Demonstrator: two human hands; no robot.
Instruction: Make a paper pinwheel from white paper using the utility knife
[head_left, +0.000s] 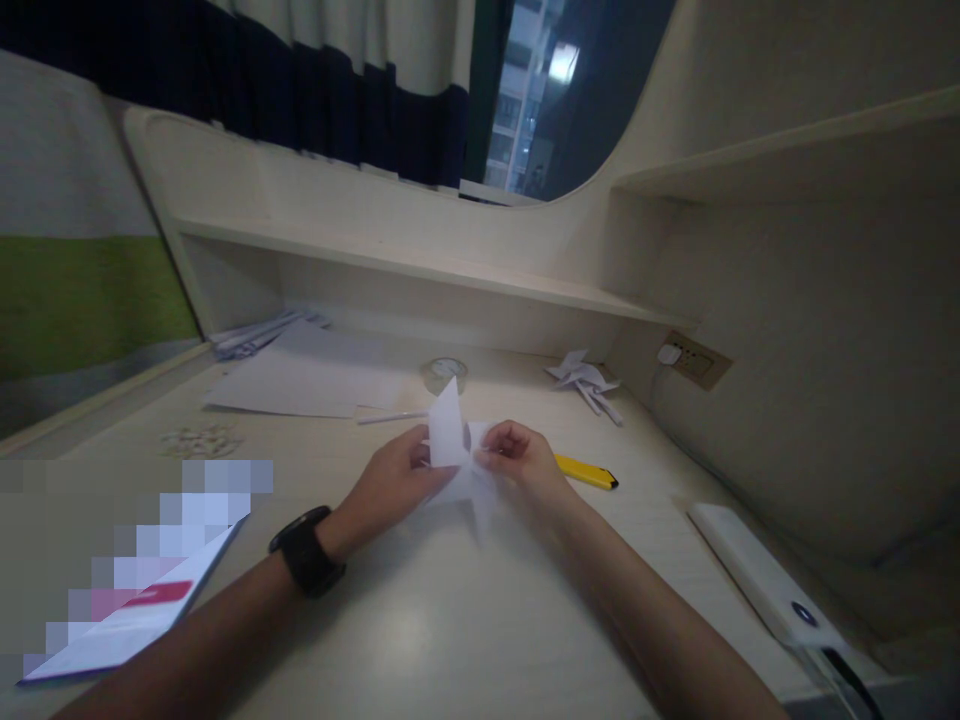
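Observation:
A folded white paper pinwheel is held between both hands above the middle of the desk, one blade standing upright. My left hand grips its left side, thumb in front and fingers partly hidden behind the paper. On the other side, my right hand pinches the paper near its centre with thumb and fingertips. A yellow utility knife lies just right of my right hand. Behind the paper is a roll of clear tape. A thin white stick lies to the left of the paper.
White paper sheets lie at the back left, near a pile of small pale bits. Folded paper pinwheels with sticks rest at the back right. A white power strip or lamp base with cables sits on the right. A shelf overhangs the back.

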